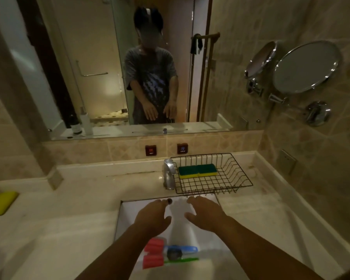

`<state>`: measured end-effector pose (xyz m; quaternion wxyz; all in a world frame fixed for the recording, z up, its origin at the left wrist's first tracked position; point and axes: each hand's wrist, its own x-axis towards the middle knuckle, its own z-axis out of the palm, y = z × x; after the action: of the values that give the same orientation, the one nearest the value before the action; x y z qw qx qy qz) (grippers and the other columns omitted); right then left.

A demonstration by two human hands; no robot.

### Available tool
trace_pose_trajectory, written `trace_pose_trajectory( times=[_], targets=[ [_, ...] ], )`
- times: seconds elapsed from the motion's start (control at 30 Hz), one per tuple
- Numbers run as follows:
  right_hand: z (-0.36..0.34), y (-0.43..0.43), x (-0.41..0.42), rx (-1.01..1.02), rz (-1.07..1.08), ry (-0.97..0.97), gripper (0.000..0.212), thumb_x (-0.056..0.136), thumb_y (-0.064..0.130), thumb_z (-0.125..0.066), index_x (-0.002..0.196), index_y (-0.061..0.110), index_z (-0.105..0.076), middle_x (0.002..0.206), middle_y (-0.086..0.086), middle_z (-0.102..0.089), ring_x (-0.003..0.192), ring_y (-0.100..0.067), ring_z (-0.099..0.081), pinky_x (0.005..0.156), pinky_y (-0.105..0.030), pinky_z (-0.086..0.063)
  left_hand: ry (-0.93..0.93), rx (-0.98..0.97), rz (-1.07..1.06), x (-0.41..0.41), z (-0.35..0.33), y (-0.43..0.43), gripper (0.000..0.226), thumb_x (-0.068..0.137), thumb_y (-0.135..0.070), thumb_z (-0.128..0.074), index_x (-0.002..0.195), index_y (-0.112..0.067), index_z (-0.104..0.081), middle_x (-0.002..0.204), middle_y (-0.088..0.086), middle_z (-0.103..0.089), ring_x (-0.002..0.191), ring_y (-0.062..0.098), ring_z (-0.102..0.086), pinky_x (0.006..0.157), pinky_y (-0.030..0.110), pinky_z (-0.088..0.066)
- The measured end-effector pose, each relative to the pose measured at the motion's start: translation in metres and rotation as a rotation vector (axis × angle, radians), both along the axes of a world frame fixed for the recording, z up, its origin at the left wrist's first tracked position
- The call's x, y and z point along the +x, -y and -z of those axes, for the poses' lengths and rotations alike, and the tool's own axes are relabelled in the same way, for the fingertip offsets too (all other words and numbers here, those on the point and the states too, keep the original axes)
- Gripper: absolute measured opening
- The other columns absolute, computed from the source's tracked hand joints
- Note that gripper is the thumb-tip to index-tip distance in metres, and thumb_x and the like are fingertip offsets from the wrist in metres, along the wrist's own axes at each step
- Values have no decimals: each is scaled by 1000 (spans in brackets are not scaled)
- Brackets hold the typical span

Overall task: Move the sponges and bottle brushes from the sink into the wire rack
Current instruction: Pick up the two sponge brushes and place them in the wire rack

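A black wire rack [237, 179] stands on the counter behind the sink, to the right of the tap. Two green-and-yellow sponges [197, 171] lie side by side in its back part. In the white sink [127, 215], two bottle brushes with red sponge heads lie near the drain: one with a blue handle [185, 249], one with a green handle [182, 260]. My left hand [153, 216] and my right hand [205, 212] hover palm-down over the far half of the sink, fingers spread, holding nothing.
A chrome tap [168, 174] rises at the sink's back edge, touching the rack's left side. A yellow sponge-like pad [1, 203] lies at the counter's far left. Bottles [83, 122] stand by the mirror. A round shaving mirror [305, 67] sticks out from the right wall.
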<state>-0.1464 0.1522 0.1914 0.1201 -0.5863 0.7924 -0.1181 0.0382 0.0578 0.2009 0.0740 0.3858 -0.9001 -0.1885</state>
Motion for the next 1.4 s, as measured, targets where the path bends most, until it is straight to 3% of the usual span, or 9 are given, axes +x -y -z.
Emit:
trace_pose_trajectory(
  times=[0.6,1.13,1.23,1.4],
  targets=[
    [21,6,-9,69,-61,65,56,86,55,-55,133,26,-43,127,-2,-57,112,-19,-54,90,-33,-47,66,-7,-29,3,22,7,53,89,-44,-60,136,-21,-48,134,0,-56,121,16,-51,100,30,-44],
    [101,26,24,248,-45,207,53,86,47,-60,133,25,-49,126,-6,-61,110,-22,-58,90,-32,-47,118,270,5,20,88,24,42,88,-35,-62,127,-21,-55,122,1,-61,111,18,-56,93,29,-43],
    [122,33,21,282,-60,237,50,86,47,-62,128,23,-52,122,-6,-63,107,-24,-59,88,-34,-49,122,339,-20,14,107,25,28,87,-29,-60,114,-22,-62,112,0,-64,101,18,-60,90,32,-49],
    [158,43,10,355,-58,276,51,85,44,-62,127,17,-51,122,-11,-57,112,-29,-54,93,-41,-47,174,412,4,-1,142,27,8,80,-19,-56,84,-14,-62,91,6,-64,82,25,-62,70,33,-51]
  ],
)
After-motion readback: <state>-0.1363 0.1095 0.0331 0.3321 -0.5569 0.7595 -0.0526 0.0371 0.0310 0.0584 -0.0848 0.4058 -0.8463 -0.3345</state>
